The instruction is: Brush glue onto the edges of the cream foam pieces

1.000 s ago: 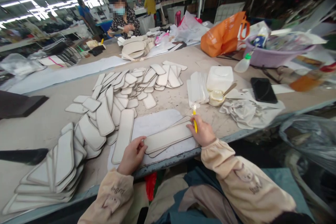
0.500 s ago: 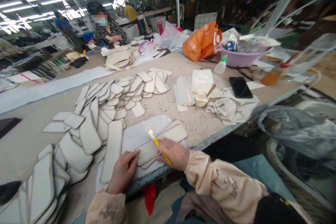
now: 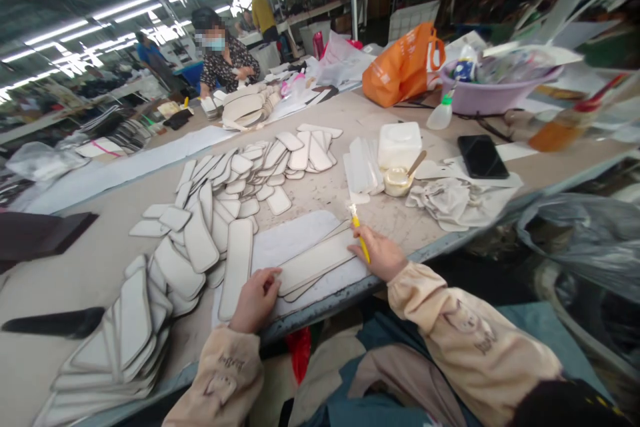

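My right hand (image 3: 384, 255) is closed around a small yellow-handled brush (image 3: 361, 241) with white paste on its upright tip. Its fingers also touch the right end of a long pale panel (image 3: 315, 261) with rounded corners. At the panel's left end, my left hand (image 3: 256, 299) has thumb and fingers closed on the edge. Further panels lie partly hidden beneath it, on a white sheet (image 3: 295, 233) at the table's front edge. Another long panel (image 3: 237, 270) rests flat just left of that sheet.
Many loose panels (image 3: 200, 240) spread across the left and middle. Toward the right are a cup of paste (image 3: 397, 181), a white container (image 3: 400, 143), crumpled cloth (image 3: 445, 200), a phone (image 3: 483, 157) and a purple basin (image 3: 480, 101). A masked person (image 3: 233, 63) works across the table.
My right hand has moved right with the brush, from over the panels' middle to the top panel's right end. That panel has turned slightly over those below. The view has also shifted.
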Demonstrator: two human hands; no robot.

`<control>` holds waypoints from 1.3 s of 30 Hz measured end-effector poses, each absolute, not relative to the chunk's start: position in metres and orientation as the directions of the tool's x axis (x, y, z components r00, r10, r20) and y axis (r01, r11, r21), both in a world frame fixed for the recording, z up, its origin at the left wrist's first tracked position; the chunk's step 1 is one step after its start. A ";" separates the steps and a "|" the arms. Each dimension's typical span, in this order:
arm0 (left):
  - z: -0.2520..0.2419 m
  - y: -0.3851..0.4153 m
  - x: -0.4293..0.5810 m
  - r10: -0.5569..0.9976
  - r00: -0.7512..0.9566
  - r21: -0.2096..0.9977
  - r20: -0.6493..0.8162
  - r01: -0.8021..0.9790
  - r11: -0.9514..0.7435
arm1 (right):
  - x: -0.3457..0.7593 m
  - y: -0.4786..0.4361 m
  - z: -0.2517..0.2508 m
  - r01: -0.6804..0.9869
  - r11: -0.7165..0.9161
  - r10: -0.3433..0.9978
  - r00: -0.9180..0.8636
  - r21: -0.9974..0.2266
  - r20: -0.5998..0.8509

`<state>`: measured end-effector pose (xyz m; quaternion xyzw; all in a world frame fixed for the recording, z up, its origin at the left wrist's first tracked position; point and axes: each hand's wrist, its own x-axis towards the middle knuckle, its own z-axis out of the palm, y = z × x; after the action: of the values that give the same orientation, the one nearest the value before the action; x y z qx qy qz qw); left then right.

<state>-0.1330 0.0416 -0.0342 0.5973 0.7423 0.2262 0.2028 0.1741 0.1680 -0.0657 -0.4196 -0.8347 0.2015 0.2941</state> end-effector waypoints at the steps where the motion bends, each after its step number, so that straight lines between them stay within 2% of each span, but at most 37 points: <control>1: -0.032 0.043 -0.132 0.969 -0.241 0.578 -0.054 0.784 0.227 | 0.174 0.168 -0.066 0.600 0.538 0.839 -0.448 -0.592 0.309; 7: -0.021 0.052 -0.128 0.935 -0.333 0.582 -0.120 0.740 0.338 | 0.171 0.169 -0.058 0.711 0.404 0.914 -0.324 -0.576 0.242; 13: -0.015 0.055 -0.122 0.912 -0.377 0.689 -0.160 0.619 0.377 | 0.168 0.169 -0.054 0.677 0.387 0.922 -0.285 -0.626 0.262; 19: -0.006 0.041 -0.110 0.887 -0.416 0.874 -0.201 0.334 0.354 | 0.167 0.169 -0.053 0.414 0.352 0.935 -0.190 -0.840 0.298; 23: 0.003 0.028 -0.102 0.858 -0.434 0.951 -0.275 0.009 0.309 | 0.169 0.170 -0.040 0.140 0.323 0.942 -0.138 -0.936 0.305; 25: 0.008 0.021 -0.097 0.853 -0.420 0.951 -0.309 -0.135 0.278 | 0.170 0.171 -0.031 0.031 0.346 0.933 -0.117 -0.938 0.341; 29: 0.017 0.008 -0.081 0.859 -0.397 0.935 -0.324 -0.272 0.227 | 0.171 0.175 -0.014 -0.122 0.319 0.934 -0.127 -0.940 0.334; 35: 0.013 -0.007 -0.056 0.842 -0.435 0.884 -0.318 -0.456 0.099 | 0.167 0.175 -0.005 -0.097 0.426 0.885 -0.161 -0.900 0.436; 39: 0.007 -0.020 -0.040 0.858 -0.323 0.815 -0.399 -0.555 0.169 | 0.169 0.175 0.003 -0.199 0.400 0.886 -0.164 -0.895 0.433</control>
<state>-0.0396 -0.0199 0.0070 0.1467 0.5176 0.6275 0.5628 0.1688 0.1746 0.0033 -0.2851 -0.6028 0.4676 0.5803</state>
